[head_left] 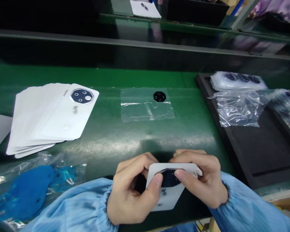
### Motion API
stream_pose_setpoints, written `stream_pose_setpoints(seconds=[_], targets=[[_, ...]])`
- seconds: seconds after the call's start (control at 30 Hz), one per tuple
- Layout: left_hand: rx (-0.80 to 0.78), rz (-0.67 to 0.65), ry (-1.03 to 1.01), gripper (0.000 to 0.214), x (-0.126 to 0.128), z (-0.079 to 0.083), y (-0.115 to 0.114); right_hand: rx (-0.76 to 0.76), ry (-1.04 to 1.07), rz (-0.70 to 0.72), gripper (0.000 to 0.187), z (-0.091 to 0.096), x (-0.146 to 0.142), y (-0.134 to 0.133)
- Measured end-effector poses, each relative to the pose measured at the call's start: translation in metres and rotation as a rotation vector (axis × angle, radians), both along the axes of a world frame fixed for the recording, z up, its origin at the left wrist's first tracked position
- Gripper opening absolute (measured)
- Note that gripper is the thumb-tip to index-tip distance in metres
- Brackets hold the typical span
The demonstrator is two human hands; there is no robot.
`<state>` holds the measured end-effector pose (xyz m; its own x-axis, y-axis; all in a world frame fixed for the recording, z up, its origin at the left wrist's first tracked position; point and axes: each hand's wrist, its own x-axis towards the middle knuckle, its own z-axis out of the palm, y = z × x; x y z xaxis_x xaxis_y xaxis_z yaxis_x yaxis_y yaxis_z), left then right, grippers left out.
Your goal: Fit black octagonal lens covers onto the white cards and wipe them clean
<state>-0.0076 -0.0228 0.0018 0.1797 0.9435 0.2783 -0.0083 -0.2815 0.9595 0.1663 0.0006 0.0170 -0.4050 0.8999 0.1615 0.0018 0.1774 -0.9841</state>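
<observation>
A white phone back cover [170,199] is held tilted between my two hands near the bench's front edge. My left hand [131,191] grips its left side, the thumb on the edge of the dark camera lens plate [170,180]. From the other side my right hand [204,180] clasps the upper right corner, its thumb also on the lens plate. Something pale and crumpled shows beside the right fingers; I cannot tell what it is. The fingers behind the cover are mostly hidden. Beyond my hands, a clear plastic sheet [145,111] bears one black octagonal lens piece [159,96].
To the left, several white back covers [50,119] lie fanned in a stack. Blue film pieces [26,190] in clear plastic sit at the lower left. A black tray [263,151] at the right carries plastic-wrapped parts [239,80]. A raised shelf runs along the back.
</observation>
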Motion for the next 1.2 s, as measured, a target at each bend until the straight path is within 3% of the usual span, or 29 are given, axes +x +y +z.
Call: stream_pose_setpoints(seconds=[0.3, 0.9, 1.07, 1.2], targets=[[-0.077, -0.008, -0.03, 0.008, 0.002, 0.005, -0.002, 0.042, -0.002, -0.012, 0.009, 0.004, -0.005, -0.005], [-0.09, -0.059, 0.03, 0.014, 0.001, 0.0, -0.002, 0.037, -0.067, -0.007, 0.011, 0.001, -0.005, -0.006], [-0.107, -0.042, 0.021, 0.016, 0.002, -0.001, 0.001, 0.003, -0.024, -0.005, 0.013, -0.004, -0.005, -0.005], [-0.199, -0.069, -0.014, 0.012, 0.0, 0.003, 0.003, -0.06, -0.029, -0.088, 0.015, -0.007, -0.001, -0.003]])
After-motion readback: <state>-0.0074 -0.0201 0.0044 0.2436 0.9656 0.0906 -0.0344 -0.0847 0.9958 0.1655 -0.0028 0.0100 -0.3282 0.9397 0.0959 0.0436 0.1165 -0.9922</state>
